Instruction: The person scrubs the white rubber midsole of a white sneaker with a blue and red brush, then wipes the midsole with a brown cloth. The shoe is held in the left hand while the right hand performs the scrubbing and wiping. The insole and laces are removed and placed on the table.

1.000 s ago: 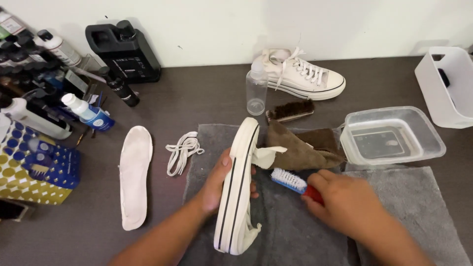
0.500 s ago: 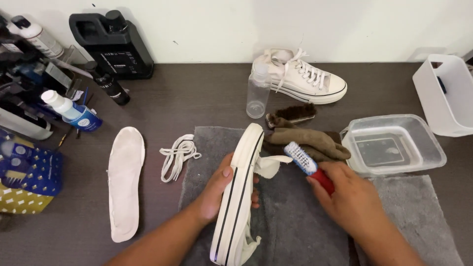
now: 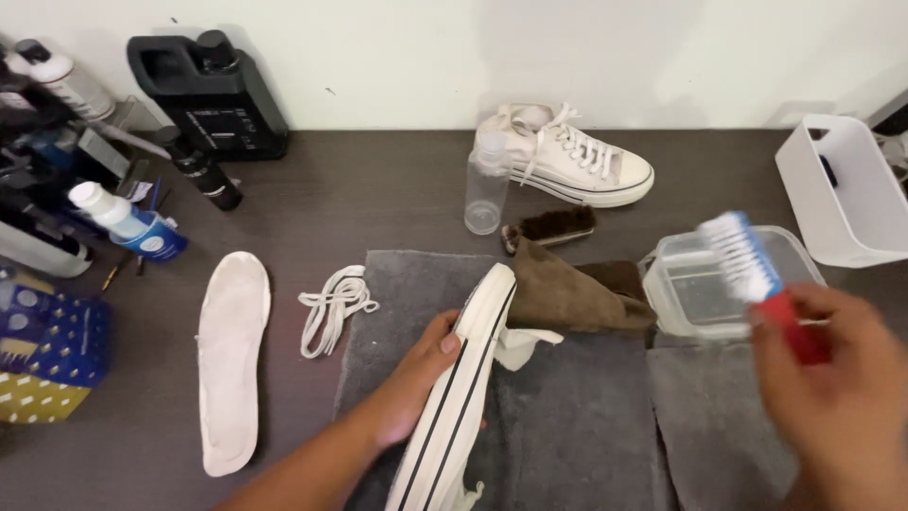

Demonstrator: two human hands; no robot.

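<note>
My left hand grips a white sneaker tipped on its side, sole edge up, over a grey towel. My right hand holds a small brush with white bristles, a blue back and a red handle, raised and blurred over the near edge of a clear plastic tub. A brown cloth lies crumpled between the sneaker and the tub.
A second white sneaker, a clear bottle and a dark bristle brush sit behind. A white insole and loose laces lie left. Bottles and a black jug crowd the far left; a white bin stands right.
My right hand has swung the brush away from the sneaker, up and to the right, over the clear tub. The left hand still holds the sneaker, tilted slightly more.
</note>
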